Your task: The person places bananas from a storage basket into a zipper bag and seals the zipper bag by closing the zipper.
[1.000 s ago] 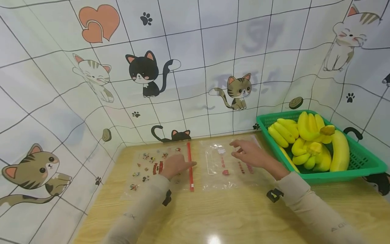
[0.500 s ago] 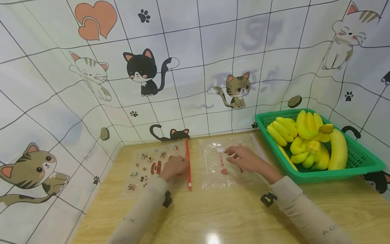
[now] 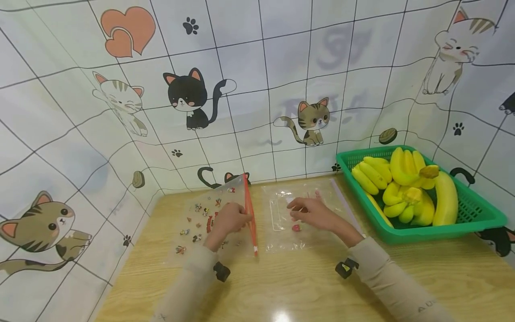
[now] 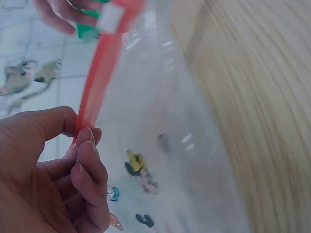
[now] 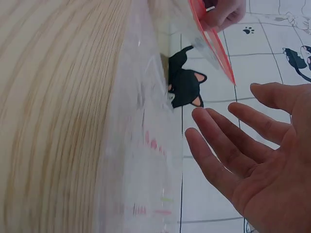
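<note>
My left hand (image 3: 230, 220) pinches the red zip edge of a clear zip bag (image 4: 170, 160) printed with small cartoon figures. In the left wrist view thumb and fingers close on the red strip (image 4: 99, 82), and a white slider (image 4: 111, 18) sits at its far end. That edge is raised off the table. My right hand (image 3: 315, 213) hovers over a second clear bag (image 3: 281, 243) with a pink strawberry print, which lies flat. Its fingers are spread and loosely bent, holding nothing, as the right wrist view (image 5: 262, 160) shows.
At the right a green basket (image 3: 402, 233) holds several bunches of bananas (image 3: 410, 179). Cat-patterned wall covering (image 3: 257, 89) rises behind and on both sides of the wooden table (image 3: 281, 286).
My left hand has gone from a pointing finger at the red strip to pinching it, and the bag's edge has lifted. My right hand has moved left across the second bag.
</note>
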Available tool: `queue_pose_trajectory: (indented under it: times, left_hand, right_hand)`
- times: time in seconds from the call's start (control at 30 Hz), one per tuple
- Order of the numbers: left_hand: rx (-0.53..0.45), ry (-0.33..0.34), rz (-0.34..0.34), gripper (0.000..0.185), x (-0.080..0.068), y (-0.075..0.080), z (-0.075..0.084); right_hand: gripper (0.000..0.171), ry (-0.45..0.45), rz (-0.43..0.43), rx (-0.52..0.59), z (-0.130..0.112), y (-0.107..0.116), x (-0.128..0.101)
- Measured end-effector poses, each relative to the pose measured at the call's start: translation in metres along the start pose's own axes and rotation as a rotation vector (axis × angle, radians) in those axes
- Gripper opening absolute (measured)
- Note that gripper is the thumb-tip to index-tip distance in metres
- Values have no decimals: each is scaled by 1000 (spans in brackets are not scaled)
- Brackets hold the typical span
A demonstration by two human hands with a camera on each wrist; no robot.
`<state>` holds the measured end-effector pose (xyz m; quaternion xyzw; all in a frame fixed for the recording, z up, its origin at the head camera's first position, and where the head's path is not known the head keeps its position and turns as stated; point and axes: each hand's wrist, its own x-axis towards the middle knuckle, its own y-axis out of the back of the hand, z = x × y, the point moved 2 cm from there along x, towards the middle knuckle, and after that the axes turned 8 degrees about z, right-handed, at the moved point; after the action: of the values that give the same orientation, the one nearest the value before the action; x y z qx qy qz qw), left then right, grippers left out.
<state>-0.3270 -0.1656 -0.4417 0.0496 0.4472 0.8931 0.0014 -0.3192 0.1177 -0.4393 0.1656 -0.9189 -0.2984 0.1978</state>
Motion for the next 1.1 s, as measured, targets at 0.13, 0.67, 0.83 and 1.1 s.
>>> queue_pose_trajectory:
  times: [0.13, 0.67, 0.83, 1.1]
  left_hand:
    - [-45, -25, -2, 43, -10, 0, 19]
    - [-149, -162, 46, 29, -39, 0, 77]
    - [-143, -147, 151, 24, -43, 5, 83]
    - [-187, -76, 287, 23, -49, 13, 92]
  right_hand:
    - [32, -24, -32, 117, -8, -11, 5]
    - [30, -145, 39, 313, -25, -33, 13]
    - [13, -311, 231, 265, -21, -32, 13]
    - [20, -375, 262, 234, -14, -30, 11]
